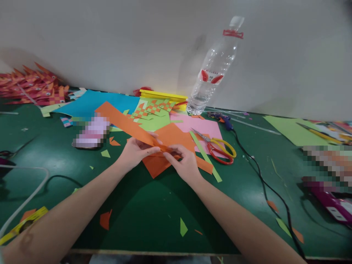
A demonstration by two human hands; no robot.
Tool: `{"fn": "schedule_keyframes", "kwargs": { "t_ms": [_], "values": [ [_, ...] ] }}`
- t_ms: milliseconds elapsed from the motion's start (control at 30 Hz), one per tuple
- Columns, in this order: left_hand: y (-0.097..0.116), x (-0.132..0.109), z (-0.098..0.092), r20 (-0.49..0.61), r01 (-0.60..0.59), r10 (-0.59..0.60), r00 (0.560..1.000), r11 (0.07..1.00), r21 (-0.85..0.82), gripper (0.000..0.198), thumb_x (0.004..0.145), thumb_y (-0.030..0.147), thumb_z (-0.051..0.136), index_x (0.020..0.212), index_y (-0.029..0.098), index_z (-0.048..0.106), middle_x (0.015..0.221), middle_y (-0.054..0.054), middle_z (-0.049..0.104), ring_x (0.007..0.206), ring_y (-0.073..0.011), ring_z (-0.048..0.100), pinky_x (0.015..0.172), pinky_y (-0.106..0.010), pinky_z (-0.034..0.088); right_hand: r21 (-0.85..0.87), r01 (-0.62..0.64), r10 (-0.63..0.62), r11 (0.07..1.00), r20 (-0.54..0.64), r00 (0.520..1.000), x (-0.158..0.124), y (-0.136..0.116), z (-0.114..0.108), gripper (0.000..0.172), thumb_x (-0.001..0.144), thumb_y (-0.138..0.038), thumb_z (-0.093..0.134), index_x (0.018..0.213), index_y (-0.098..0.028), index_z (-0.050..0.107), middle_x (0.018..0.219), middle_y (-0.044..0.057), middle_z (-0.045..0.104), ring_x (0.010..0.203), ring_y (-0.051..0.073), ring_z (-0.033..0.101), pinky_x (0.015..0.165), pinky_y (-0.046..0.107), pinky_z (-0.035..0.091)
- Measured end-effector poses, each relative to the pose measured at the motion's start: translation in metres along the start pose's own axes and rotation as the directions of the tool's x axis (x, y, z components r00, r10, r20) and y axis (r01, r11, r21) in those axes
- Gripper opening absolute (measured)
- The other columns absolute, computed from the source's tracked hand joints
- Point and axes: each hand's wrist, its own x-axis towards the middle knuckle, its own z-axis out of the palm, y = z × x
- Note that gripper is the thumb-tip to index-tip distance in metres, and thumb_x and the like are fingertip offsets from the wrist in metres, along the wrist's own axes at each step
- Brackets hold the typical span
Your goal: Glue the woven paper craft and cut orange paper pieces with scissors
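Both my hands meet over the middle of the green table, pinching one orange paper strip [123, 124]. My left hand [137, 150] is closed on it, thumb in front, and the long end of the strip slants up to the left. My right hand [184, 161] pinches the near end, where the paper looks bent; the exact fold is hidden by my fingers. Beneath the hands lies an orange sheet [156, 169]. Just right of my right hand are a narrow green strip [206, 157] and scissors [224, 150] with red and yellow handles, lying on pink paper [211, 126].
Behind the hands are woven green-orange paper fish [154, 108] and blue paper [110, 101]. A tall plastic bottle [211, 73] leans at the wall. A glue gun [222, 119] trails a black cord [258, 168] along the right. Red-orange woven pieces [35, 86] pile up far left.
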Motion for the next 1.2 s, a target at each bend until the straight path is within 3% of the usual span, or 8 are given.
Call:
{"fn": "schedule_keyframes", "kwargs": {
  "t_ms": [200, 333, 433, 633, 833, 1000, 1200],
  "values": [
    [-0.003, -0.002, 0.002, -0.023, 0.024, -0.026, 0.999, 0.995, -0.094, 0.023, 0.069, 0.024, 0.078, 0.089, 0.019, 0.066, 0.086, -0.003, 0.071, 0.085, -0.0181, 0.069, 0.081, -0.032, 0.057, -0.013, 0.024, -0.024, 1.000, -0.023, 0.999, -0.003, -0.006, -0.003, 0.022, 0.083, -0.042, 0.062, 0.084, -0.021, 0.068, 0.076, 0.003, 0.071, 0.069, 0.016, 0.066, 0.064, 0.030, 0.054],
    [-0.005, -0.003, 0.006, 0.051, 0.122, -0.116, 0.992, 0.984, -0.132, 0.034, 0.064, 0.026, 0.082, 0.094, 0.017, 0.067, 0.094, -0.005, 0.072, 0.085, -0.0201, 0.070, 0.081, -0.034, 0.059, -0.003, 0.044, -0.044, 0.999, -0.006, 0.999, -0.004, -0.011, -0.006, 0.021, 0.086, -0.041, 0.060, 0.082, -0.022, 0.068, 0.071, 0.002, 0.069, 0.067, 0.016, 0.065, 0.066, 0.030, 0.054],
    [-0.005, -0.003, 0.007, 0.047, 0.172, -0.168, 0.985, 0.979, -0.109, 0.033, 0.063, 0.028, 0.082, 0.089, 0.015, 0.068, 0.090, -0.006, 0.073, 0.082, -0.0211, 0.071, 0.081, -0.036, 0.059, 0.025, 0.029, -0.029, 0.999, -0.001, 1.000, -0.003, -0.011, -0.005, 0.020, 0.085, -0.040, 0.061, 0.082, -0.022, 0.068, 0.068, 0.002, 0.069, 0.065, 0.016, 0.066, 0.063, 0.030, 0.054],
    [-0.008, -0.002, 0.005, -0.002, 0.143, -0.143, 0.990, 0.988, -0.066, 0.026, 0.065, 0.027, 0.081, 0.086, 0.016, 0.070, 0.087, -0.006, 0.074, 0.080, -0.0188, 0.070, 0.079, -0.033, 0.058, 0.062, -0.021, 0.022, 0.998, -0.017, 1.000, -0.003, -0.008, 0.000, 0.020, 0.075, -0.038, 0.071, 0.085, -0.021, 0.069, 0.080, 0.004, 0.073, 0.067, 0.017, 0.068, 0.064, 0.031, 0.056],
    [-0.009, -0.001, 0.005, 0.009, 0.167, -0.167, 0.986, 0.983, -0.078, 0.027, 0.066, 0.031, 0.081, 0.084, 0.014, 0.070, 0.091, -0.009, 0.074, 0.081, -0.0208, 0.071, 0.081, -0.035, 0.057, 0.129, -0.066, 0.063, 0.989, 0.023, 0.998, -0.002, -0.009, 0.000, 0.020, 0.079, -0.040, 0.068, 0.083, -0.021, 0.072, 0.068, 0.002, 0.071, 0.061, 0.016, 0.067, 0.065, 0.032, 0.057],
    [-0.008, -0.002, 0.006, -0.021, 0.184, -0.186, 0.982, 0.981, -0.057, 0.026, 0.065, 0.031, 0.082, 0.083, 0.015, 0.071, 0.089, -0.008, 0.075, 0.078, -0.0199, 0.071, 0.078, -0.034, 0.057, 0.152, -0.084, 0.080, 0.985, 0.035, 0.996, -0.002, -0.009, 0.000, 0.020, 0.078, -0.041, 0.068, 0.082, -0.021, 0.072, 0.071, 0.002, 0.072, 0.059, 0.015, 0.065, 0.063, 0.031, 0.057],
    [-0.006, -0.003, 0.006, -0.023, 0.199, -0.200, 0.979, 0.978, -0.064, 0.023, 0.064, 0.032, 0.082, 0.078, 0.016, 0.072, 0.084, -0.008, 0.075, 0.076, -0.0216, 0.072, 0.077, -0.035, 0.058, 0.135, -0.120, 0.119, 0.984, 0.012, 0.993, -0.001, -0.009, 0.000, 0.022, 0.075, -0.043, 0.070, 0.079, -0.021, 0.071, 0.067, 0.001, 0.071, 0.046, 0.011, 0.057, 0.053, 0.029, 0.054]
  ]
}}
